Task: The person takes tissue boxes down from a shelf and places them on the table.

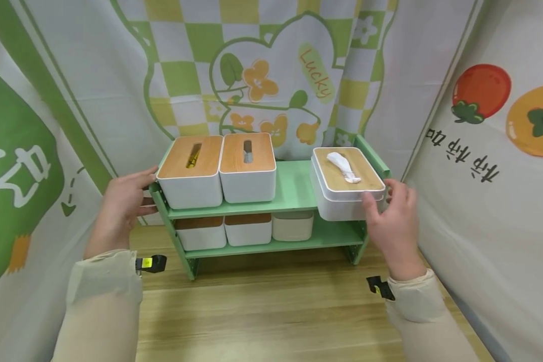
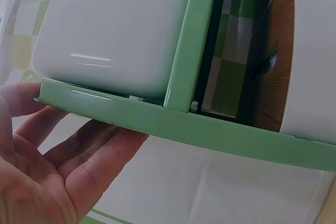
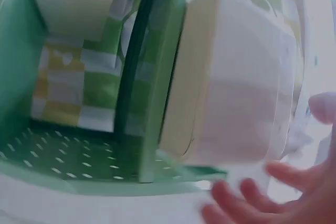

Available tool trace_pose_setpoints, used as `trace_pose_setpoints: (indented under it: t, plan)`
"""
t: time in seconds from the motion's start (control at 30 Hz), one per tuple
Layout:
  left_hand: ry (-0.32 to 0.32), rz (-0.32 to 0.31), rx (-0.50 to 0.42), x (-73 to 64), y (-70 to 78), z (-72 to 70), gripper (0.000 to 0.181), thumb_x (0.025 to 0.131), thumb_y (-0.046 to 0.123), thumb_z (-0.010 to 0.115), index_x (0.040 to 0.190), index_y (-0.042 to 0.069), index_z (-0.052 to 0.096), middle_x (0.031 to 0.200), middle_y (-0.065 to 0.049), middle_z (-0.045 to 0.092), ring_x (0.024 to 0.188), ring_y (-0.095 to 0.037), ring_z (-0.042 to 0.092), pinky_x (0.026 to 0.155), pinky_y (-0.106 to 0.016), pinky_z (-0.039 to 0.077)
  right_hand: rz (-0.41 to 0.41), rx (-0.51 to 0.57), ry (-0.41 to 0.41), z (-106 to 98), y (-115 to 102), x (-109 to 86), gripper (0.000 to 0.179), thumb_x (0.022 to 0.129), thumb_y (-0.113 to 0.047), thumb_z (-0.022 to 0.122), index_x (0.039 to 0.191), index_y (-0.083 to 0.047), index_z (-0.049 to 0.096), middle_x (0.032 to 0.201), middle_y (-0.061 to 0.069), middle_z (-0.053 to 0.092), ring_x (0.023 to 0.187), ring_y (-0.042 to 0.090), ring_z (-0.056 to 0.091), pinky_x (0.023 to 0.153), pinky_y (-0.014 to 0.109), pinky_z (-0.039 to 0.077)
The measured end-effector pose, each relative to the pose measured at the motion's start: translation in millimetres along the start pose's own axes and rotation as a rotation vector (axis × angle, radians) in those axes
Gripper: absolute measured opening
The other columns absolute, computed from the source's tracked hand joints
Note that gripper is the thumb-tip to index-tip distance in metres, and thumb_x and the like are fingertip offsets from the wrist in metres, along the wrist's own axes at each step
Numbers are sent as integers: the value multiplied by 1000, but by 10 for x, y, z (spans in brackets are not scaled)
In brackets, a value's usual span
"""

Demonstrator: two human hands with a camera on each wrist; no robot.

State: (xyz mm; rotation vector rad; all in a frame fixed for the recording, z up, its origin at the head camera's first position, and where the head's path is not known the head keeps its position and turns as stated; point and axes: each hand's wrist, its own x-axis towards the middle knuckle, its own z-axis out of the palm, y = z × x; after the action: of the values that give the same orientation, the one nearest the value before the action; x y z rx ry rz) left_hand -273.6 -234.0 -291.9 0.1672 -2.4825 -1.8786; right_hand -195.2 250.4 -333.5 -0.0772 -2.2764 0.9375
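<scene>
In the head view, a white tissue box [image 1: 346,206] with a wooden lid and a tissue [image 1: 343,166] lying on it sits at the right end of the green two-tier shelf [image 1: 294,183], jutting over its front edge. My right hand [image 1: 395,226] is at the box's front right corner, thumb in front and fingers along the right side. The right wrist view shows those fingers [image 3: 252,198] spread and blurred, close beside the box [image 3: 241,77]. My left hand [image 1: 119,206] touches the shelf's left side panel [image 2: 131,114], its fingers [image 2: 105,166] along the outer face.
Two white boxes with wooden lids, the left one [image 1: 190,188] and the right one [image 1: 249,186], stand on the top tier's left. Below are two similar boxes [image 1: 201,239] and a cream bin [image 1: 292,229]. Printed cloth [image 1: 181,75] hangs behind; a wood-grain surface [image 1: 271,306] lies underneath.
</scene>
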Motion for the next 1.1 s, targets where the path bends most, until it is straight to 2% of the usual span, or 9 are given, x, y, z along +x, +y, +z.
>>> trace_pose_setpoints:
  t: [0.07,0.2,0.27,0.33,0.5,0.67,0.8,1.0,1.1]
  plan:
    - [1,-1,-4,-10,-7,2,55,105,43,47,155,24,34,156,-15,33,87,-12,70,74,-29,57,148,149,-109,-69,63,29,66,102,-51,46,141,2,40,126,27,46,100,39,55,79,47,49]
    - [7,-7,11,-34,-33,-8,56,105,43,47,155,24,33,157,-14,32,87,-11,69,75,-30,57,447,599,-332,-127,194,144,74,102,-58,43,150,-2,29,134,29,39,94,35,64,82,42,56]
    - [10,-13,20,-34,-52,-13,56,104,44,47,155,25,33,157,-13,32,88,-13,69,76,-31,57,542,770,-399,-123,250,205,78,100,-58,46,154,-6,24,135,29,34,91,36,65,81,43,57]
    - [15,-15,33,-32,-58,-8,58,104,46,48,155,26,33,157,-12,32,90,-15,69,77,-32,57,592,867,-437,-122,284,250,79,99,-58,49,155,-9,21,134,26,33,89,35,65,82,44,57]
    - [8,-7,27,-11,-33,1,57,103,48,49,154,26,34,156,-13,35,90,-13,69,77,-32,57,613,916,-447,-136,301,289,69,101,-50,52,150,-11,25,128,21,36,86,31,62,79,40,56]
    - [5,1,32,15,-8,1,59,102,50,49,155,27,35,155,-13,37,89,-12,69,78,-32,57,612,900,-460,-198,300,257,64,101,-48,52,148,-12,27,132,22,35,85,29,60,76,37,56]
    - [0,4,-3,21,-15,1,57,103,47,49,154,25,35,154,-16,37,88,-12,70,76,-31,57,593,887,-510,-257,302,255,54,102,-48,48,142,-15,32,131,23,34,85,32,61,76,38,55]
    - [-3,0,-17,27,-17,1,56,104,45,49,154,25,35,153,-16,38,88,-12,70,75,-31,58,572,881,-606,-297,311,336,72,102,-54,45,154,-12,19,138,26,32,93,37,62,82,46,54]
    - [-8,0,-17,24,-28,-8,56,104,45,49,154,26,35,154,-16,36,89,-13,70,76,-32,57,589,889,-644,-299,323,379,71,103,-49,46,155,-13,15,139,25,31,94,36,62,82,45,54]
